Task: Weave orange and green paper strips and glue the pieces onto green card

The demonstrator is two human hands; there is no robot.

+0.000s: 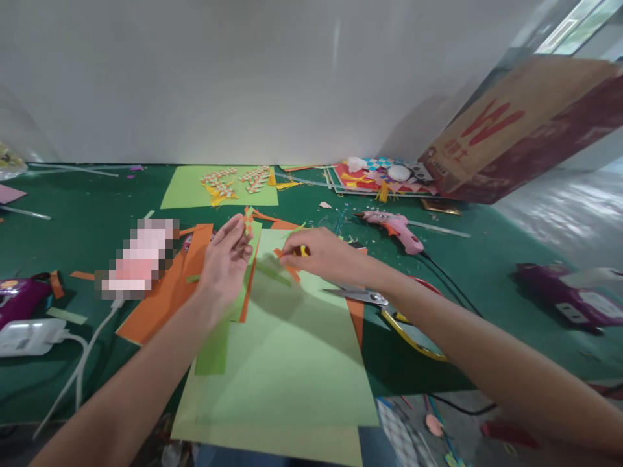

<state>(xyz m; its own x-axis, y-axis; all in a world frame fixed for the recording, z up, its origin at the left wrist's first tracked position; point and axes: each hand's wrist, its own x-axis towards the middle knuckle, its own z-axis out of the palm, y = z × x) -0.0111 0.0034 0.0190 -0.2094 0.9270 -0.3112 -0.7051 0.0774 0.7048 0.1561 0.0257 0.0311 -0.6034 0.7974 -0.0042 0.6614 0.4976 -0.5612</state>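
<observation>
Between the thumb and fingers of my left hand (228,254) is a small woven paper piece (248,222) in an orange and pale green check. My right hand (318,256) is closed just to the right, around a small yellow-and-black tool (304,251); the fingers hide most of it, so its kind does not show. An orange paper strip (292,271) is at these fingertips. Below both hands lie large pale green paper sheets (296,363). A long orange strip (249,285) and a darker green piece (212,350) rest there. Scissors (363,296) lie under my right forearm.
Orange paper (160,305) and a phone (141,256) on a cable lie left. Woven pieces with yellow tassels (221,188) sit on a green sheet (182,188) at the back. A pink glue gun (396,227) and a paper bag (525,130) are on the right.
</observation>
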